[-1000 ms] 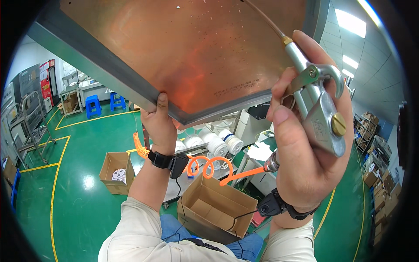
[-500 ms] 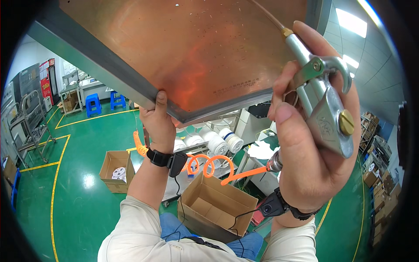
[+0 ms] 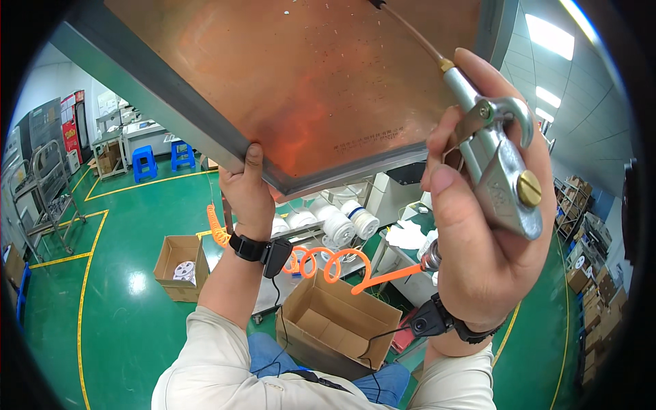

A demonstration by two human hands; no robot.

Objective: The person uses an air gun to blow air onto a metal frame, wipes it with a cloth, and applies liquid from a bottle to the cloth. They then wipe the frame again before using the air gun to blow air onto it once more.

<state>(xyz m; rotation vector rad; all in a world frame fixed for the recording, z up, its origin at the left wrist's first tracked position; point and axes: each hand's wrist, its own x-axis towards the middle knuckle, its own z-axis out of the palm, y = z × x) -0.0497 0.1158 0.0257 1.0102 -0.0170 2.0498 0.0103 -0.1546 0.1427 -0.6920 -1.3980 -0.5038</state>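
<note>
My left hand (image 3: 246, 188) grips the lower corner of a metal-framed stencil (image 3: 294, 89), thumb lying on the grey frame. The stencil is held up and tilted, its coppery sheet dotted with small slots and reflecting orange light. My right hand (image 3: 485, 225) is wrapped round a silver air blow gun (image 3: 502, 164) with a brass knob and a thin nozzle tube. The dark nozzle tip is over the upper part of the sheet. An orange coiled air hose (image 3: 389, 277) runs to a metal coupling beside my right wrist. The stencil's top edge is out of view.
An open cardboard box (image 3: 301, 335) stands just before me, a smaller box (image 3: 179, 294) to its left. White reels (image 3: 335, 225) lie on a shelf behind. Blue stools (image 3: 144, 164) and a metal trolley (image 3: 51, 205) are at left; crowded shelves (image 3: 574, 212) at right.
The blow gun in my right hand has shifted slightly left and down, bringing its nozzle tip into view. The stencil has moved slightly, and the hose's coils have swung.
</note>
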